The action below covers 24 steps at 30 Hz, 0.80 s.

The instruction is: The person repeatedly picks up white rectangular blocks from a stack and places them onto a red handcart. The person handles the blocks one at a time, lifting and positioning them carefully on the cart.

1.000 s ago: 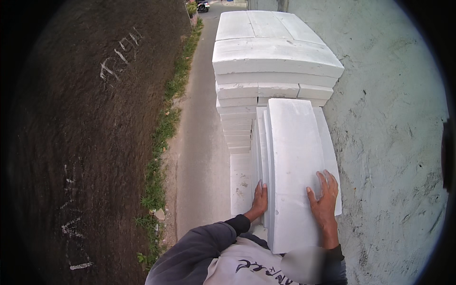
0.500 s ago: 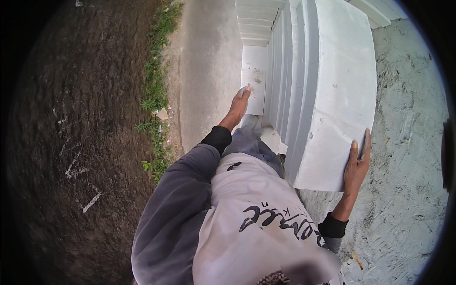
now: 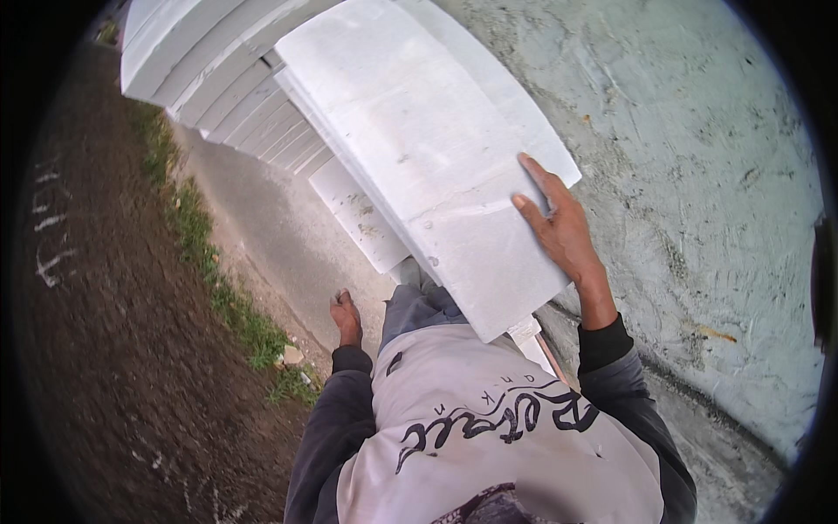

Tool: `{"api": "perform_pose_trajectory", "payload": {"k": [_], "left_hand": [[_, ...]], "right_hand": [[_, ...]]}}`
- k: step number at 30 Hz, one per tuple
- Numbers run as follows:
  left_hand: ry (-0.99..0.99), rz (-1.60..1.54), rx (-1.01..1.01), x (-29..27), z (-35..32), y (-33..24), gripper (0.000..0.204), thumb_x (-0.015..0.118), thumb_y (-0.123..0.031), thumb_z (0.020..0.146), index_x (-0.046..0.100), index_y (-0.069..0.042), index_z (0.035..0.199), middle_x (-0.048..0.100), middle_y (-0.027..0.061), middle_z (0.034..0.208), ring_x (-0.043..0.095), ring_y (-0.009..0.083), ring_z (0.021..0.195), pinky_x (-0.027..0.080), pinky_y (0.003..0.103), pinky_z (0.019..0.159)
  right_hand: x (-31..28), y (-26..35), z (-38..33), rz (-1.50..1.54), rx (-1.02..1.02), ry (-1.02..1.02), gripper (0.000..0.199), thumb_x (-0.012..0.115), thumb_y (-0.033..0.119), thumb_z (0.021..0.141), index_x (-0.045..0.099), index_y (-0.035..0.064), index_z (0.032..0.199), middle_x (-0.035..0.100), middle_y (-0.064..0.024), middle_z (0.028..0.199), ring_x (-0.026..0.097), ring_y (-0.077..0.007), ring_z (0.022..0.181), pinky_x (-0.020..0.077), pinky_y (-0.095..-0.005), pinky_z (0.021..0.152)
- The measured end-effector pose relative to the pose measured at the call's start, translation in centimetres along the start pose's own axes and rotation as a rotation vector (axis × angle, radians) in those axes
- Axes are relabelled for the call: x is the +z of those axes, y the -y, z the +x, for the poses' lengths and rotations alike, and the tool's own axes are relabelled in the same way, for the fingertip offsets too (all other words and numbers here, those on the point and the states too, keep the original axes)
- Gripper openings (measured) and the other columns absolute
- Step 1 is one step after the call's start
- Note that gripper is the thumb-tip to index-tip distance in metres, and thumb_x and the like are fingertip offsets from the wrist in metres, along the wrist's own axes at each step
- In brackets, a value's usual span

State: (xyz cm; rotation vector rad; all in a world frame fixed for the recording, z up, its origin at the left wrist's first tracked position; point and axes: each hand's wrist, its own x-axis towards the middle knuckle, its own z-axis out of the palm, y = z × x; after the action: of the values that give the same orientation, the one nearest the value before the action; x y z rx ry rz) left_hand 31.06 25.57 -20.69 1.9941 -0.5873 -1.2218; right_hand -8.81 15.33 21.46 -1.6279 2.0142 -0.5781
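A stack of white, smooth-faced blocks or slabs (image 3: pixel 384 113) rises in front of me, its top one long and slightly marked with a faint crack. My right hand (image 3: pixel 559 218) lies on this top slab near its right edge, thumb and fingers spread over the surface. Low at my left side, away from the stack, hangs my left hand (image 3: pixel 346 316); its fingers are curled in and nothing shows in them. A lower white slab (image 3: pixel 358 214) with dark smudges sticks out beneath the stack, between it and my left hand.
More stacked white blocks (image 3: pixel 205 74) stand at the far left. A rough, pale plastered wall (image 3: pixel 672 175) runs close on the right. To the left are a concrete strip (image 3: pixel 253 205), a grass edge (image 3: pixel 231 301) and a dark rough road (image 3: pixel 96 349).
My view has turned, so the stack now leans to the left. My left hand has come off the lower slab and dropped back, curling. My right hand has shifted further onto the top slab.
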Motion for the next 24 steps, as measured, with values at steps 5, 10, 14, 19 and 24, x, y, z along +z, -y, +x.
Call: {"api": "perform_pose_trajectory", "payload": {"k": [5, 10, 14, 19, 24], "left_hand": [[-0.133, -0.164, 0.652, 3.1, -7.5, -23.6, 0.047, 0.053, -0.027, 0.109, 0.047, 0.006, 0.142, 0.052, 0.0267, 0.141, 0.054, 0.0314, 0.13, 0.043, 0.041, 0.112], [0.086, 0.023, 1.095, 7.2, -17.1, -39.9, 0.05, 0.049, -0.035, 0.11, 0.044, 0.0, 0.145, 0.049, 0.02, 0.144, 0.051, 0.0312, 0.131, 0.045, 0.045, 0.109], [0.315, 0.352, 1.22, 11.1, -23.4, -42.6, 0.051, 0.048, -0.04, 0.108, 0.049, -0.005, 0.145, 0.054, 0.0152, 0.146, 0.056, 0.0336, 0.128, 0.041, 0.051, 0.112], [0.322, 0.733, 2.158, 16.6, -15.5, -40.1, 0.052, 0.055, -0.033, 0.106, 0.052, 0.004, 0.143, 0.055, 0.0236, 0.142, 0.055, 0.0419, 0.129, 0.042, 0.055, 0.109], [0.314, 0.79, 2.163, 15.6, -20.0, -40.3, 0.046, 0.054, -0.023, 0.108, 0.051, 0.005, 0.144, 0.056, 0.0232, 0.143, 0.056, 0.0384, 0.13, 0.046, 0.05, 0.106]], "right_hand": [[0.9, -1.7, 0.2, 0.037, -0.119, 0.085, 0.054, 0.058, 0.04, 0.103, 0.048, 0.019, 0.152, 0.062, -0.0112, 0.13, 0.06, -0.0322, 0.119, 0.0493, -0.044, 0.101], [0.5, -2.8, -1.1, 0.097, -0.117, 0.09, 0.058, 0.061, 0.041, 0.101, 0.046, 0.0202, 0.153, 0.063, -0.0146, 0.126, 0.06, -0.0323, 0.12, 0.0508, -0.0442, 0.098], [0.0, -2.8, -2.8, 0.134, -0.155, -0.001, 0.059, 0.066, 0.039, 0.098, 0.049, 0.0155, 0.149, 0.064, -0.0161, 0.119, 0.062, -0.0349, 0.115, 0.0505, -0.0466, 0.095], [2.0, -3.7, -2.6, 0.169, -0.15, -0.116, 0.061, 0.072, 0.038, 0.092, 0.053, 0.0079, 0.141, 0.067, -0.0167, 0.114, 0.063, -0.036, 0.112, 0.0499, -0.0475, 0.095], [2.8, -4.5, -1.9, 0.191, -0.132, -0.151, 0.056, 0.075, 0.036, 0.088, 0.059, 0.0039, 0.131, 0.068, -0.017, 0.112, 0.064, -0.0363, 0.11, 0.0503, -0.0476, 0.094]]}}
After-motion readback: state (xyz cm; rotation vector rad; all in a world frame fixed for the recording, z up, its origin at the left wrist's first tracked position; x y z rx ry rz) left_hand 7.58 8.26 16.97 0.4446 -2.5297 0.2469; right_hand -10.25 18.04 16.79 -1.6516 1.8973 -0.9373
